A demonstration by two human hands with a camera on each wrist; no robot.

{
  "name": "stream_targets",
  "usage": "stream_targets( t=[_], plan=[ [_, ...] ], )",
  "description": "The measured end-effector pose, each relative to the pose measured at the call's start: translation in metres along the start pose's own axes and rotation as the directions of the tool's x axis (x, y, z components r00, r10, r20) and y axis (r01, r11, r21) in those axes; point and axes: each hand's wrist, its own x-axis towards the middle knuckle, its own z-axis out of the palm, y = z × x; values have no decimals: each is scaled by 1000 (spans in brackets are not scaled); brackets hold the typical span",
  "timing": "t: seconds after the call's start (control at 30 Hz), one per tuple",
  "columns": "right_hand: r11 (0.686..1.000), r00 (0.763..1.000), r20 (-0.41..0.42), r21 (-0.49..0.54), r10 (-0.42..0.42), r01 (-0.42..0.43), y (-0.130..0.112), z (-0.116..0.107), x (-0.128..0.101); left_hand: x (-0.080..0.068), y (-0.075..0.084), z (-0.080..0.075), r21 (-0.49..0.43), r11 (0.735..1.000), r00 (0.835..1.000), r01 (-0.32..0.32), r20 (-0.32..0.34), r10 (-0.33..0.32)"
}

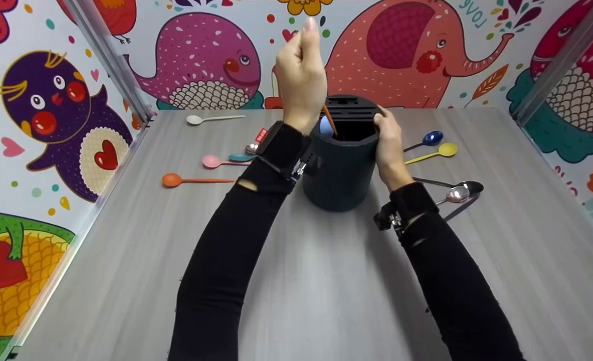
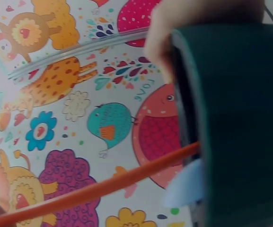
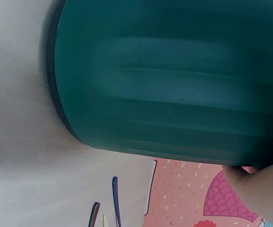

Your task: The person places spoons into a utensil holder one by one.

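Observation:
A dark green utensil holder (image 1: 339, 173) with a black slotted top stands at the middle back of the table. My left hand (image 1: 304, 75) is raised above it and pinches the upper end of a long orange utensil handle (image 2: 98, 188). The handle slants down into the holder, where its lower end is hidden. Beside it, a pale blue utensil (image 2: 186, 187) sticks out at the rim. My right hand (image 1: 390, 143) grips the holder's right side, fingers at the rim (image 3: 264, 189).
Left lie an orange spoon (image 1: 172, 180), a pink spoon (image 1: 211, 161), a teal utensil (image 1: 240, 157) and a white spoon (image 1: 194, 120). Right lie a blue spoon (image 1: 432, 138), a yellow spoon (image 1: 447, 150), a silver spoon (image 1: 457, 194) and a black one (image 1: 474, 187). Printed panels (image 1: 196, 55) enclose the table.

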Motion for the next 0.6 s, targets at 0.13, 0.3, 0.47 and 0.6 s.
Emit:
stream_targets(
  t=[0.13,0.3,0.47,0.6],
  plan=[
    [1000,1000,-3,-1,4,-4,0,0,0,-5,-15,1,41,998,997,49,60,-51],
    [1000,1000,-8,5,12,-12,1,1,0,-16,-36,4,124,984,982,124,128,-140],
    [1000,1000,-22,29,-2,3,0,1,2,-28,-53,9,245,961,969,131,173,-176],
    [999,999,-30,40,-15,16,1,2,2,-37,-60,10,463,886,955,37,245,-168]
  ],
)
